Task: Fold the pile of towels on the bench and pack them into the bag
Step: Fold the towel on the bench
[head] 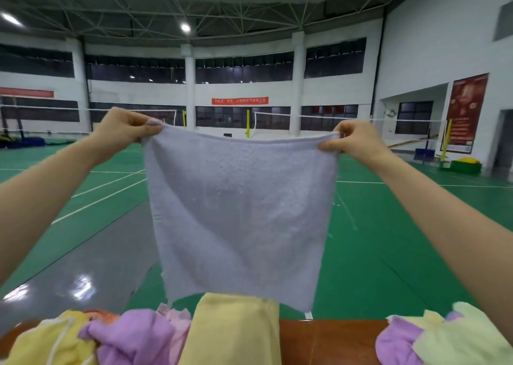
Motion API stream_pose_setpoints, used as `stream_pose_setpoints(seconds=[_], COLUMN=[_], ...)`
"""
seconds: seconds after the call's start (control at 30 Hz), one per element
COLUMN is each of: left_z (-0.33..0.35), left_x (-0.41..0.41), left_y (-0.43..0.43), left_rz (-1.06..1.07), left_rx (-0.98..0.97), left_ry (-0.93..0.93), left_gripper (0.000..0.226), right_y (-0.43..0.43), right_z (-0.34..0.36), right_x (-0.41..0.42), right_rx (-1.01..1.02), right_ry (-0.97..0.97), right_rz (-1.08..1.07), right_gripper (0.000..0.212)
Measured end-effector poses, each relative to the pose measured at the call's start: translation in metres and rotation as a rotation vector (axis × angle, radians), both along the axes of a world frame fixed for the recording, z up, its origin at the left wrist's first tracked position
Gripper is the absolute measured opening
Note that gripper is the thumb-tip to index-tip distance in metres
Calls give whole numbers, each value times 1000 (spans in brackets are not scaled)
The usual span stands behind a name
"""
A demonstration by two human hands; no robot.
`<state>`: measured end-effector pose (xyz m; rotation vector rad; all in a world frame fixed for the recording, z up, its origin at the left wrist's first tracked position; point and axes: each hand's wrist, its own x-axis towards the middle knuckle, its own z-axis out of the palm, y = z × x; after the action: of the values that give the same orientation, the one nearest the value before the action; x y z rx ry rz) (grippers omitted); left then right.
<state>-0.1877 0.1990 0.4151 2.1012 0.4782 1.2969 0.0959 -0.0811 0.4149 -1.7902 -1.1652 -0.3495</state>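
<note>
Crumpled towels lie closest, along the bottom edge, on the reddish-brown wooden surface. They form a left heap of yellow, purple and pink cloth and a right heap of purple and pale green cloth. Between them a yellow towel lies flatter, and bare wood shows between it and the right heap.

Above them hangs a lavender towel, spread flat and facing the camera. Its lower edge comes just over the yellow towel; whether the two touch cannot be told. The left hand pinches its top left corner, fingers curled over the hem and knuckles up. The right hand pinches the top right corner the same way. Both bare forearms reach forward and upward from the lower corners of the view. They are held wide apart, so the top hem runs almost taut between the hands with a slight sag.

Beyond is a sports hall with a green court floor marked by white lines and a grey strip on the left. Nets are strung on yellow posts. A red banner hangs on the far white wall and a tall red poster on the right wall. The lavender towel hides the middle of the floor.
</note>
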Motion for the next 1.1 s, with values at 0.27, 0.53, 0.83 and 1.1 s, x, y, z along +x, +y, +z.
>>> stream_pose_setpoints(seconds=[0.27,0.53,0.83,1.1], left_z=[-13,-154,-248,-223], left_x=[-8,-76,-95,-38], left_y=[-11,-27,-53,-62], left_rz=[-159,-354,-446,-537], left_rx=[-240,-512,-573,-325], left_ry=[-259,-75,354,354], left_gripper=[26,66,71,45], right_y=[13,-59,-76,-20], right_z=[-17,-159,-230,-225], right_x=[-1,-43,-36,-58], right_rx=[194,20,-139,-185], right_ry=[-70,204,509,471], right_rz=[-35,365,322,530], right_gripper=[15,25,24,34])
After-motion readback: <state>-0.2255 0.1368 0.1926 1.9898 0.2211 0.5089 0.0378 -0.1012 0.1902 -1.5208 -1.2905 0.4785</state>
